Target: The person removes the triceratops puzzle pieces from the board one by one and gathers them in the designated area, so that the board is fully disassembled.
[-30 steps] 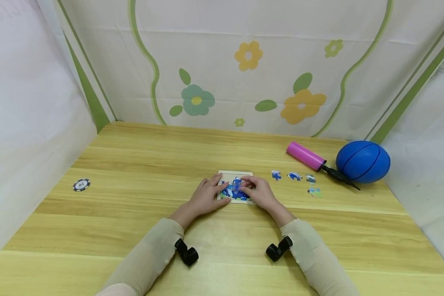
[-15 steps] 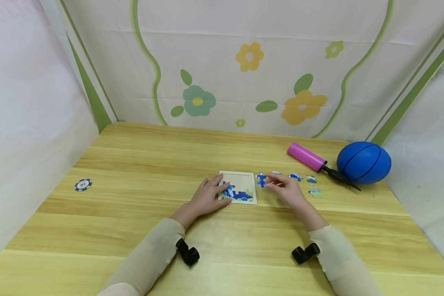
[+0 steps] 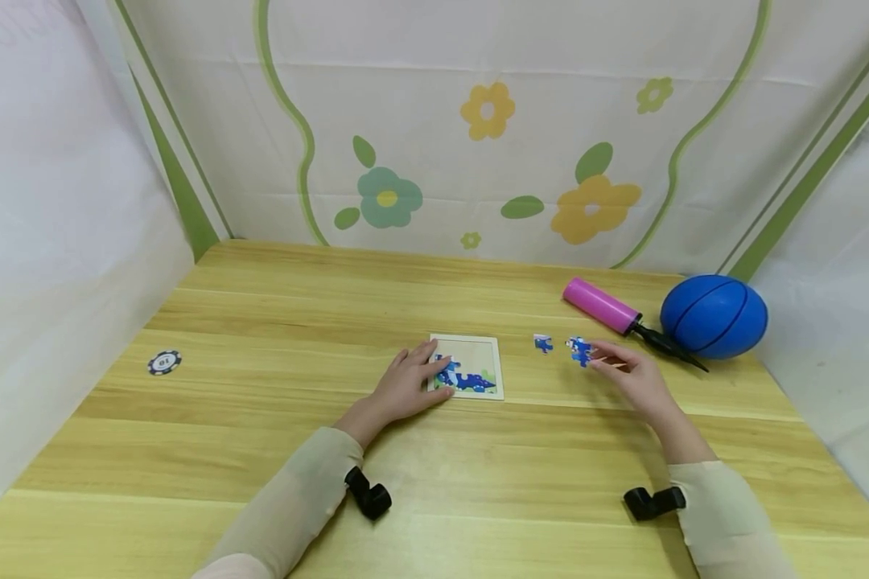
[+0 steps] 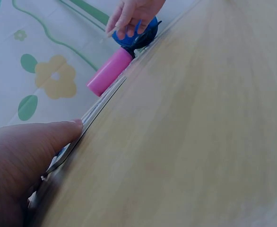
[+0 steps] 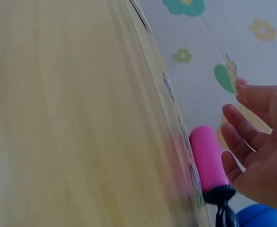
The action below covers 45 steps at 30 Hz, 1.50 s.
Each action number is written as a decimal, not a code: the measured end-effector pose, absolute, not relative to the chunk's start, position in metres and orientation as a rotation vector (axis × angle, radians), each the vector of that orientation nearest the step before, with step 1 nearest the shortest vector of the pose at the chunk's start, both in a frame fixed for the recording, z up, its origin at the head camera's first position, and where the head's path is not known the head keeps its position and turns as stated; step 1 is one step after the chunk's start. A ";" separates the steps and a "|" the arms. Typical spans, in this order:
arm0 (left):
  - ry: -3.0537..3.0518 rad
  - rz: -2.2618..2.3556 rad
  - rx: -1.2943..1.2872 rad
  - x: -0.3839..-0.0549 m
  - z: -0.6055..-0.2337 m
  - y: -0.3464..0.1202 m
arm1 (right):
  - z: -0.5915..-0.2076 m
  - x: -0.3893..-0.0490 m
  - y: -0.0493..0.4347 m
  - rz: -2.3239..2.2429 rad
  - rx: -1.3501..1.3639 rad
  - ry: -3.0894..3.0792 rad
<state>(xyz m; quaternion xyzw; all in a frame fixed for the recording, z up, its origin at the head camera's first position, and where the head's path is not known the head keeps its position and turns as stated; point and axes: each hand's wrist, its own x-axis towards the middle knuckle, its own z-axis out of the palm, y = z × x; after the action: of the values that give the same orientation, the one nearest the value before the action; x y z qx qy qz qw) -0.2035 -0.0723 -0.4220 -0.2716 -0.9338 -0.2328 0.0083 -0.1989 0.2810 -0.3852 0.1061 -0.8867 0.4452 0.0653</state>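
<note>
My left hand (image 3: 400, 384) rests with spread fingers on the left part of a square wooden puzzle board (image 3: 499, 366). Blue and green pieces fill the lower part of its picture; bare wood shows above. In the left wrist view, the thumb (image 4: 58, 135) lies along the board's edge. My right hand (image 3: 633, 382) is over the table to the right of the board and pinches a blue jigsaw piece (image 3: 582, 354). The right wrist view shows this piece (image 5: 231, 68) edge-on at the fingertips, raised above the table. A loose jigsaw piece (image 3: 542, 343) lies between board and hand.
A pink pump (image 3: 601, 305) with a black end lies behind my right hand, against a blue ball (image 3: 714, 316). Far to the left is a round poker chip (image 3: 164, 363). A flowered cloth (image 3: 434, 121) rises at the table's back edge.
My right hand has lifted the blue piece away from the board and carried it right, over the loose pieces, now partly covered. My left hand stays on the board.
</note>
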 end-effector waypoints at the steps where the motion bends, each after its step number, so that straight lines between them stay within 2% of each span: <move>1: -2.918 -0.726 -0.847 -0.204 -0.422 -0.072 | -0.386 -0.199 0.286 1.326 0.312 -2.685; 12: -2.926 -0.727 -0.852 -0.203 -0.422 -0.072 | -0.411 -0.202 0.316 1.292 0.206 -2.738; 29: -2.926 -0.719 -0.856 -0.204 -0.422 -0.072 | -0.421 -0.208 0.312 1.163 0.233 -2.815; 45: -2.920 -0.717 -0.861 -0.203 -0.422 -0.072 | -0.414 -0.209 0.309 1.090 0.219 -2.928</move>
<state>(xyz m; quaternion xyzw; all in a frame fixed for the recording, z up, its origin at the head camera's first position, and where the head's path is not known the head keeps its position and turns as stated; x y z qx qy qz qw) -0.2032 -0.0725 -0.4218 -0.2753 -0.9336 -0.2292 0.0070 -0.2086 0.3087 -0.4142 0.0698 -0.9349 0.3480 0.0048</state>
